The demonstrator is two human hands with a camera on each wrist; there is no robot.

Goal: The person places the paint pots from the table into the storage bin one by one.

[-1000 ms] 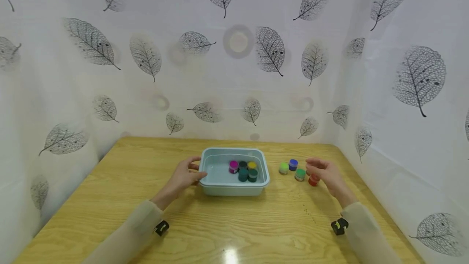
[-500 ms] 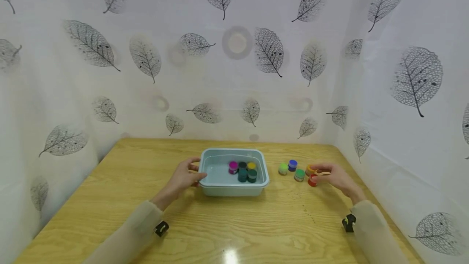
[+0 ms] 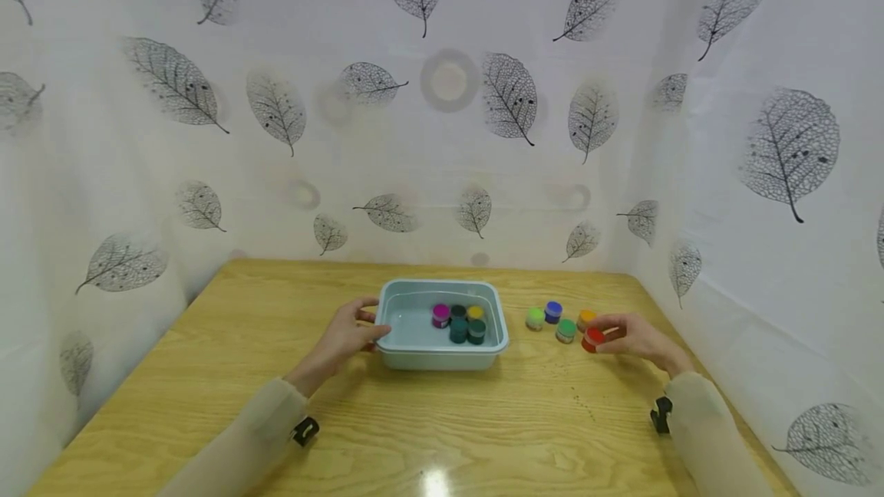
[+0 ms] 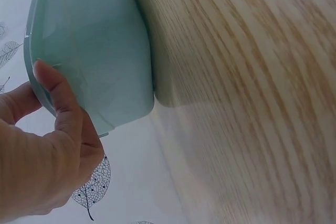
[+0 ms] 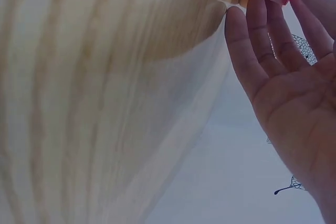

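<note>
At the left end of a pale blue plastic basin, my left hand grips the rim between thumb and fingers; the left wrist view shows the thumb on the outer wall. Inside stand several small paint jars, among them a magenta jar and a yellow-lidded jar. On the right, my right hand pinches a red paint jar, whose printed label faces the right wrist camera. Close behind it stands an orange jar, partly covered by the fingers.
Between basin and right hand, a light green jar, a blue jar and a green jar stand on the wooden table. A white curtain with leaf prints surrounds the table's back and sides.
My right hand has drawn back to the right from over the orange and red jars, and its fingers have closed on the red jar. The left hand and basin stay put.
</note>
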